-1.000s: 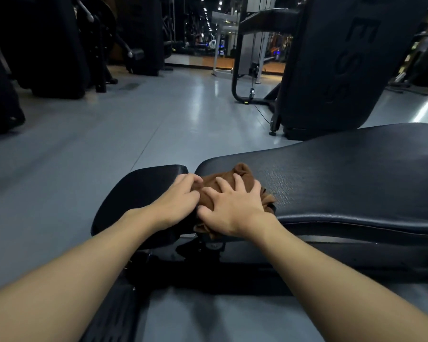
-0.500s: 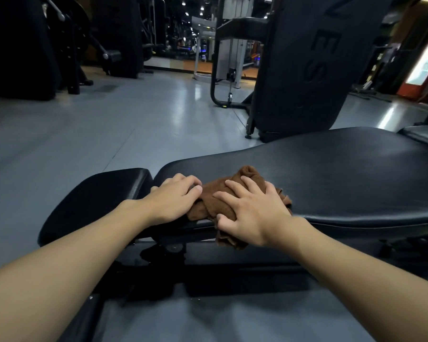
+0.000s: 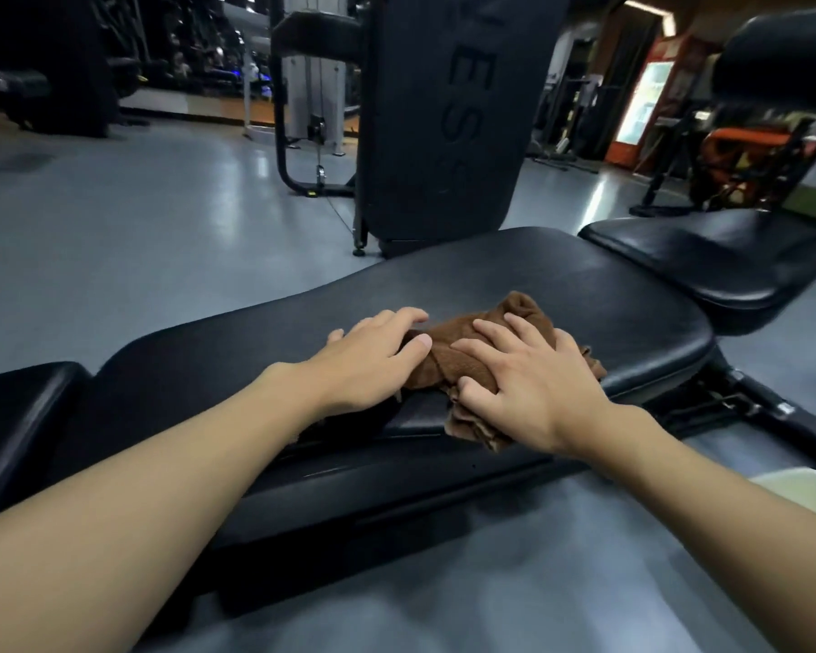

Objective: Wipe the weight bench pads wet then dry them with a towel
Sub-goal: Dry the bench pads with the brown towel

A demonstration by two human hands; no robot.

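Moved rightward along the long pad (image 3: pixel 585 294), left hand (image 3: pixel 368 365) and right hand (image 3: pixel 533 384) press flat, spread fingers on the towel (image 3: pixel 448 351), the pad's remaining length lying beyond the right hand.

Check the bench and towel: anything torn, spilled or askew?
No damage or spill shows. The one oddity is that the brown towel is bunched rather than flat, and part of it hangs over the near edge of the long pad, below the right hand. The left hand rests at the towel's left edge.
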